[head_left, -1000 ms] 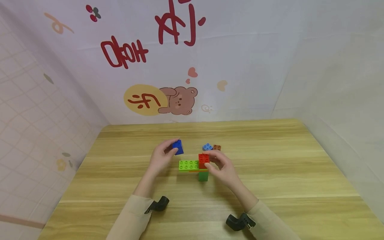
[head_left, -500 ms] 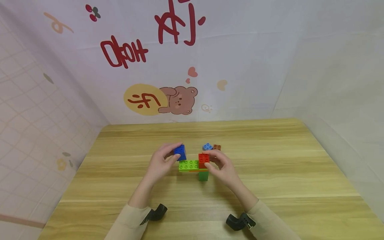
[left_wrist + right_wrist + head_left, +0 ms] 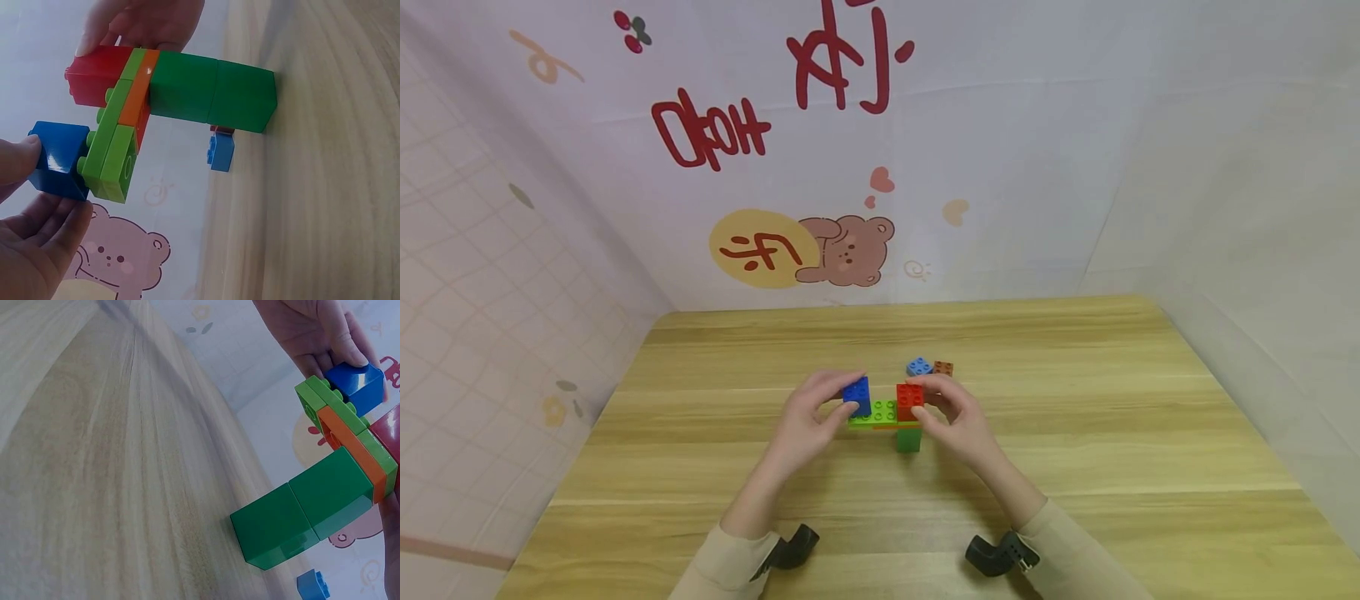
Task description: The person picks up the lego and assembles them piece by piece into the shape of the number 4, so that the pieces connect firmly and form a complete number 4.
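My left hand (image 3: pixel 808 421) pinches a blue building brick (image 3: pixel 857 395) between thumb and fingers, right at the studs of the left end of a light green plate (image 3: pixel 884 412). In the left wrist view the blue brick (image 3: pixel 61 156) sits slightly tilted against those studs. A red brick (image 3: pixel 909 400) stands on the plate's right end, gripped by my right hand (image 3: pixel 957 421). Below the light green layer lies an orange plate (image 3: pixel 139 100), and two stacked dark green bricks (image 3: pixel 212 90) form the column under it. The structure overhangs to the left of this column.
Behind the structure, a light blue brick (image 3: pixel 919 367) and a brown brick (image 3: pixel 943 368) lie side by side on the wooden table (image 3: pixel 1075 433). A printed cloth (image 3: pixel 1000 150) hangs behind the table's back edge. Black curved mounts (image 3: pixel 992 557) are fixed at both wrists.
My left hand has brought the blue brick rightward and toward me, from beyond the light green plate onto its left end. My right hand has stayed on the red brick.
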Motion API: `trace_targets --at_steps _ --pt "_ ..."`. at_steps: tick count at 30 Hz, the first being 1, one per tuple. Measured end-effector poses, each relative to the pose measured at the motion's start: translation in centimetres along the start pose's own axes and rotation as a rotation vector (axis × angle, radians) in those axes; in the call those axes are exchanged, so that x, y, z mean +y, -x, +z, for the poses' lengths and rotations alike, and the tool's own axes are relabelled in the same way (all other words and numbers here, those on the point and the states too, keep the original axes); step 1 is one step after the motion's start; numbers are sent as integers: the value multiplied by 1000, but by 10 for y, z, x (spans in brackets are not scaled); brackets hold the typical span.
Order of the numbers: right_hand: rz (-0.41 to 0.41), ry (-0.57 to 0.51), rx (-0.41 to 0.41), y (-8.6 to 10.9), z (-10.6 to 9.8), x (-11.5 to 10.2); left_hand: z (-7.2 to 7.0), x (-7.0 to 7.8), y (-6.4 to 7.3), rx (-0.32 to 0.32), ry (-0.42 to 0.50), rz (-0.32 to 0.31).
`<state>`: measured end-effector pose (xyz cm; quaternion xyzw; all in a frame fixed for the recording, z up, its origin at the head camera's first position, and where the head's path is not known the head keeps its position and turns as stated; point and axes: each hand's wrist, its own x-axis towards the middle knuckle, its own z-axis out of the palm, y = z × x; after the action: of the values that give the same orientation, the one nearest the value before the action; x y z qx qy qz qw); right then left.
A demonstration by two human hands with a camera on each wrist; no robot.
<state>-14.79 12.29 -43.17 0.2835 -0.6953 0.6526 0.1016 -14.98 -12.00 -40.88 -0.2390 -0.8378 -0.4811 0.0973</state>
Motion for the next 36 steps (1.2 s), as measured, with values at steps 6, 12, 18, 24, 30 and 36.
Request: trace_targets --at_steps 6,12,18,24,30,36 --pt "18 7 -1 0 -1 -1 3 -1 3 7 -12 -3" --pt "24 6 -4 0 -1 -1 4 -2 5 4 8 7" --pt "23 4 0 0 0 -1 2 -2 7 -3 -2 30" --pt "22 2 4 0 0 -1 3 -5 8 -14 -42 86" --pt "15 1 5 0 -1 -1 6 -7 9 -39 -95 128" --pt "-13 -4 1 0 -1 0 9 -8 10 -32 -158 153"
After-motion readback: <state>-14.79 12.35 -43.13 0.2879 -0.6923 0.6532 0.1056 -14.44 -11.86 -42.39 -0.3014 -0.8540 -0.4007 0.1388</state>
